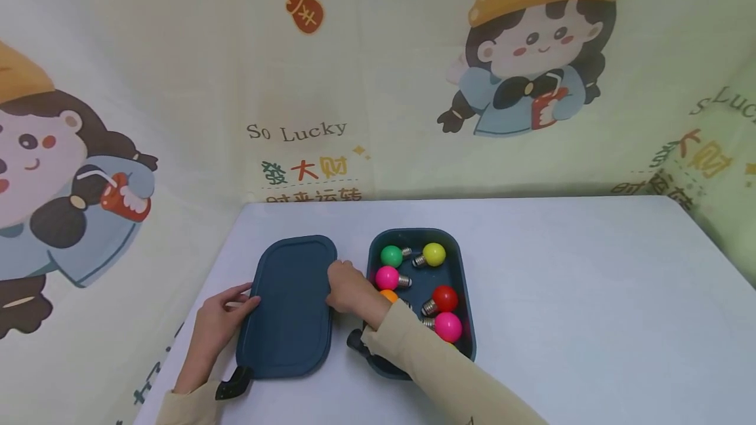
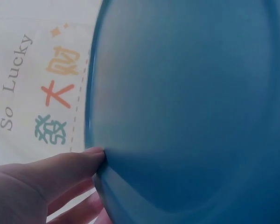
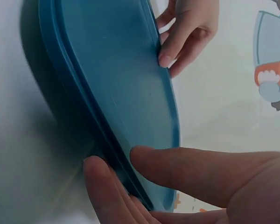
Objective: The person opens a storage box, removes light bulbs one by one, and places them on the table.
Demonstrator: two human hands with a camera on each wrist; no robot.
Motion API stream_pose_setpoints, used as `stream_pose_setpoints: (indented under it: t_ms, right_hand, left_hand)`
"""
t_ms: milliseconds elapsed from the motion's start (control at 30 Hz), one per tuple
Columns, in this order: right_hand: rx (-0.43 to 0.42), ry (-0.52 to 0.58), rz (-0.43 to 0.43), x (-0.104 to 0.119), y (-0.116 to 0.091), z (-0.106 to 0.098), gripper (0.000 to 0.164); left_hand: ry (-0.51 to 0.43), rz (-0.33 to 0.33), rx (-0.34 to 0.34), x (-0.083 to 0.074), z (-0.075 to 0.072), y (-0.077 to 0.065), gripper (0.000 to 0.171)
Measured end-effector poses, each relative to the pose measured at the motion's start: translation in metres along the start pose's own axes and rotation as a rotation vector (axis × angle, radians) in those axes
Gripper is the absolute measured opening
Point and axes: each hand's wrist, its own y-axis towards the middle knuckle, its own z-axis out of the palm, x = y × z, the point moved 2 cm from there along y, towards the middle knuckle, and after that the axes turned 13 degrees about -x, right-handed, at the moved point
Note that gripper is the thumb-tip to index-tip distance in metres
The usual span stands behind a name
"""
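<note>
Both hands hold a dark blue rectangular lid [image 1: 289, 313] with rounded corners. My left hand [image 1: 214, 325] grips its left edge, the thumb [image 2: 86, 161] on top and the other fingers partly hidden beneath. On the right edge, my right hand [image 1: 353, 288] pinches the rim between thumb [image 3: 177, 161] and fingers. The right wrist view shows a shadow under the lid's edge, which looks raised off the table. Beside it, a matching blue box [image 1: 468, 320] contains several colored bulbs, among them a green one [image 1: 391, 256], a yellow one [image 1: 434, 254] and a red one [image 1: 445, 298].
The white table [image 1: 567, 294] extends far to the right of the box. Behind it hangs a printed cloth [image 1: 407, 71] with cartoon figures and lettering. My right forearm sleeve [image 1: 443, 372] crosses over the box's near part and hides some bulbs.
</note>
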Motion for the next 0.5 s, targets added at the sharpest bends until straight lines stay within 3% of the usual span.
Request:
stream_pose_setpoints:
  t_ms: [200, 367, 500]
  right_hand:
    - [0.022, -0.002, 0.013, -0.0028, 0.0021, 0.0023, 0.010]
    - [0.042, -0.028, -0.011, 0.0002, 0.0015, 0.0074, 0.019]
    - [0.016, -0.073, -0.015, 0.0023, -0.0021, 0.0050, 0.015]
  left_hand:
    - [0.007, -0.004, -0.014, -0.0030, 0.0016, -0.0026, 0.050]
    - [0.041, 0.011, 0.020, -0.0007, -0.0019, -0.0039, 0.055]
    - [0.035, 0.008, 0.037, -0.0012, -0.0023, -0.0053, 0.055]
